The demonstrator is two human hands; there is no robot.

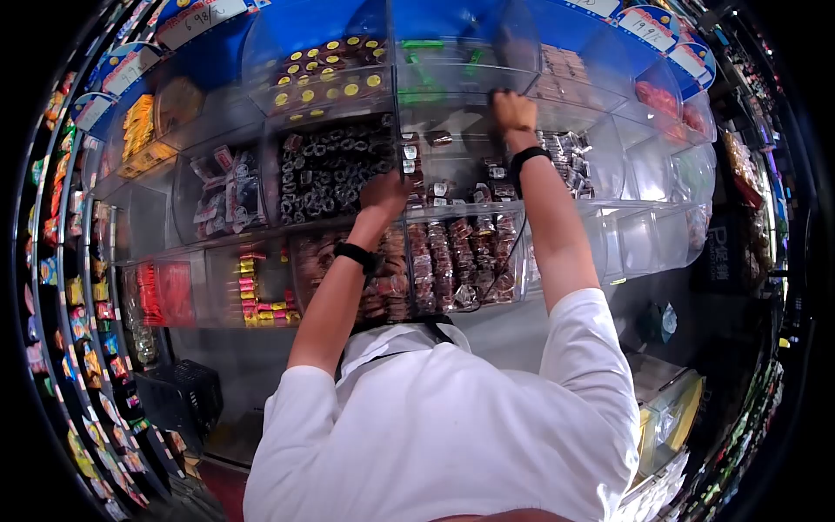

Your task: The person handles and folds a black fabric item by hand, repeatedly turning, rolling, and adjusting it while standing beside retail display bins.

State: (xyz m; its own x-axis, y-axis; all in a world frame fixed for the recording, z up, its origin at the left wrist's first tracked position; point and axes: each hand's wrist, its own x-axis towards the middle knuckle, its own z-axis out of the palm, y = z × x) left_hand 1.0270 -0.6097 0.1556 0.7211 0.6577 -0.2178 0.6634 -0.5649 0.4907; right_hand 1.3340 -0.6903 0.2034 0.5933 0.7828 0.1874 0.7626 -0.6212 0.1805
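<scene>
We are finding a see-through bin [461, 161] lying between the two hands, with small dark packets [410, 153] gathering along its sides and part of its floor showing bare. Our left hand [384, 197] is resting by the bin's left wall, fingers curling inward; we are not managing to tell whether it is holding anything. Our right hand [513, 113] is curling near the bin's far right corner, its grip looking narrow from above, contents hidden. Both wrists are wearing black bands [355, 256].

Left of the left hand, we are noting black packets [317, 174] filling a neighbouring bin. Nearer us than both hands, brown packets [461, 261] are lying in rows. Beyond the right hand, green sweets [424, 65] are showing; to its right, silvery packets [570, 161] are sitting, and farther right, pink sweets [658, 97].
</scene>
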